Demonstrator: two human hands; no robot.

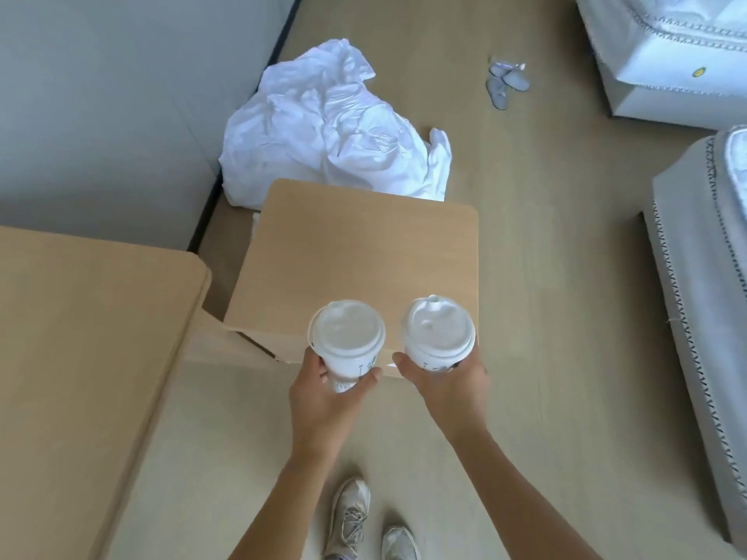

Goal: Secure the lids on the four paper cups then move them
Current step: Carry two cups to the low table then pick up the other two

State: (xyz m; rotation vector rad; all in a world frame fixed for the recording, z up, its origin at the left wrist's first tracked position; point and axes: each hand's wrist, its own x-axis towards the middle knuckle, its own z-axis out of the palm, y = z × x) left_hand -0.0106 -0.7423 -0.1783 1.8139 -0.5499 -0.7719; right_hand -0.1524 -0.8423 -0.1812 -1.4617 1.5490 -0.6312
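Observation:
Two white paper cups with white lids on them are held upright in the air, side by side. My left hand (327,394) grips the left cup (347,343) from below and around its side. My right hand (444,381) grips the right cup (439,331) the same way. Both cups hover over the near edge of a small tan wooden table (364,252) whose top is bare. No other cups are in view.
A larger tan desk (81,357) fills the left. A crumpled white sheet (335,131) lies on the floor behind the small table. Beds stand at the right: one (703,276) near, one (667,54) far. Slippers (507,80) lie on the floor. My shoes (364,523) are below.

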